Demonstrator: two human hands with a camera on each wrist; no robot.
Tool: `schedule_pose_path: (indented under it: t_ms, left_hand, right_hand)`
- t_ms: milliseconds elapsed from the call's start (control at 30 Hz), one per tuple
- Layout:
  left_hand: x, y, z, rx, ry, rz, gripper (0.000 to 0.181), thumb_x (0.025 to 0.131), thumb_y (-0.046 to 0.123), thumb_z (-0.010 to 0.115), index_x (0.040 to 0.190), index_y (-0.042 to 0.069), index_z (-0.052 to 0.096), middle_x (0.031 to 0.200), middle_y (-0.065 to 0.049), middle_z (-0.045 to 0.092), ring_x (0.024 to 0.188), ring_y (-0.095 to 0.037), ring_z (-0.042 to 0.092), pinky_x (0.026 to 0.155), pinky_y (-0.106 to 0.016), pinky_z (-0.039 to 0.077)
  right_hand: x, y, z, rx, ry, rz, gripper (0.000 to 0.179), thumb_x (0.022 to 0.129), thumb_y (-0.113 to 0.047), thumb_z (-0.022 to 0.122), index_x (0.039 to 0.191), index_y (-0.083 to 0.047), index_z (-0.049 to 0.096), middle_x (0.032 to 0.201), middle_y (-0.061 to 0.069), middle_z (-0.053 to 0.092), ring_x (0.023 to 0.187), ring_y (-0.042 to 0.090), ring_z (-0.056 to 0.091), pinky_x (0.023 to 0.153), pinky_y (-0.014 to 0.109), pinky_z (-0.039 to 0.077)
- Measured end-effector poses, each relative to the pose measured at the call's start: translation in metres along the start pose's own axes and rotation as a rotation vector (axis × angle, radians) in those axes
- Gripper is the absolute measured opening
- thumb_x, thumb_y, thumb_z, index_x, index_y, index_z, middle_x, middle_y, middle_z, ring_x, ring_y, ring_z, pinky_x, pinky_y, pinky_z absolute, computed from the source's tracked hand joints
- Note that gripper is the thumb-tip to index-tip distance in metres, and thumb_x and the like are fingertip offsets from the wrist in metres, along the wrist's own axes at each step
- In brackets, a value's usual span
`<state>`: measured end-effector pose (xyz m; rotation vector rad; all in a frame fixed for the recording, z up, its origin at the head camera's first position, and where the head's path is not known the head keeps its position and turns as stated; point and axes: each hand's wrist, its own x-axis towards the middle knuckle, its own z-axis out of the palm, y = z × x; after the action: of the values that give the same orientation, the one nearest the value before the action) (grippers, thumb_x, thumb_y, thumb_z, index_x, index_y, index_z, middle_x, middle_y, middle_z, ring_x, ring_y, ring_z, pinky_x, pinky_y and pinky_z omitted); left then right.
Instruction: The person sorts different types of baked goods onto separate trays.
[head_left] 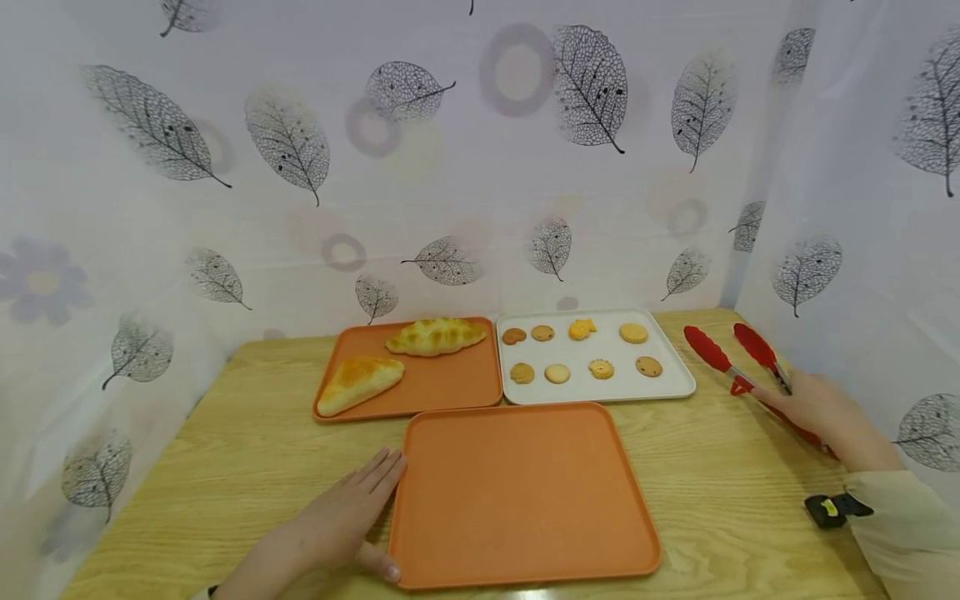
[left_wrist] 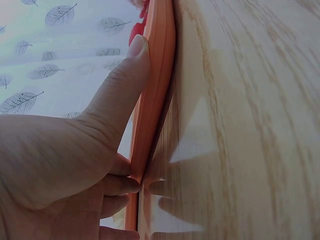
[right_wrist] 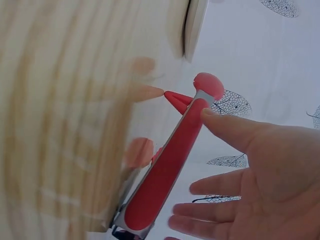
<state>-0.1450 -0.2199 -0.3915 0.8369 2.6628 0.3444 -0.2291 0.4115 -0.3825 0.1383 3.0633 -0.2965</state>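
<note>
My left hand point(head_left: 337, 517) lies against the left edge of an orange tray point(head_left: 525, 500), its fingers straight. In the left wrist view the thumb point(left_wrist: 120, 85) and fingertips touch the rim of that tray point(left_wrist: 155, 75). Over at the right side of the table, my right hand point(head_left: 828, 412) is at a pair of red-tipped tongs point(head_left: 742, 382), whose two arms are spread apart. The right wrist view has the thumb tip right at the red handle point(right_wrist: 167, 170), while the other fingers of the right hand point(right_wrist: 285, 180) extend loosely beside it.
Behind, a second orange tray point(head_left: 450, 392) bears a triangular bread point(head_left: 360, 385) and a longer browned bread point(head_left: 435, 337). Beside it, a white tray point(head_left: 585, 393) holds several cookies, one round point(head_left: 633, 332). A leaf-patterned curtain point(head_left: 480, 183) surrounds the wooden table point(head_left: 225, 450).
</note>
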Motion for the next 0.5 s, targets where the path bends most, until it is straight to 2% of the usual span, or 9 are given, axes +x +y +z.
schedule_pose_path:
  t_ms: [100, 200, 300, 500]
  left_hand:
    - [0.0, 0.0, 0.0, 0.001, -0.001, 0.001, 0.126, 0.067, 0.078, 0.061, 0.154, -0.002, 0.017, 0.161, -0.024, 0.016, 0.149, -0.043, 0.014, 0.11, -0.065, 0.03]
    - [0.0, 0.001, 0.0, -0.003, 0.002, 0.0, 0.126, 0.067, 0.078, 0.061, 0.154, -0.002, 0.017, 0.161, -0.023, 0.016, 0.149, -0.043, 0.014, 0.11, -0.065, 0.03]
    - [-0.001, 0.001, -0.001, -0.008, 0.004, 0.001, 0.127, 0.066, 0.077, 0.062, 0.154, -0.002, 0.017, 0.161, -0.024, 0.016, 0.149, -0.044, 0.014, 0.11, -0.065, 0.029]
    - [-0.003, 0.001, -0.003, -0.015, 0.019, 0.018, 0.127, 0.065, 0.076, 0.064, 0.153, -0.004, 0.019, 0.16, -0.026, 0.018, 0.148, -0.046, 0.014, 0.112, -0.065, 0.027]
  right_hand:
    - [-0.001, -0.002, 0.002, -0.022, 0.083, 0.001, 0.096, 0.094, -0.064, 0.043, 0.135, 0.022, 0.032, 0.118, 0.05, 0.04, 0.099, 0.062, 0.045, 0.075, 0.067, 0.045]
    - [-0.002, -0.005, 0.003, -0.027, 0.154, -0.005, 0.094, 0.094, -0.065, 0.042, 0.142, 0.016, 0.029, 0.129, 0.047, 0.033, 0.111, 0.066, 0.033, 0.086, 0.078, 0.035]
    - [-0.005, -0.012, 0.002, -0.034, 0.204, -0.014, 0.09, 0.095, -0.064, 0.041, 0.145, 0.009, 0.029, 0.136, 0.045, 0.029, 0.118, 0.065, 0.027, 0.089, 0.081, 0.03]
    - [-0.01, -0.033, -0.005, -0.057, 0.291, -0.037, 0.078, 0.098, -0.057, 0.041, 0.147, 0.003, 0.03, 0.142, 0.043, 0.028, 0.123, 0.063, 0.026, 0.093, 0.08, 0.028]
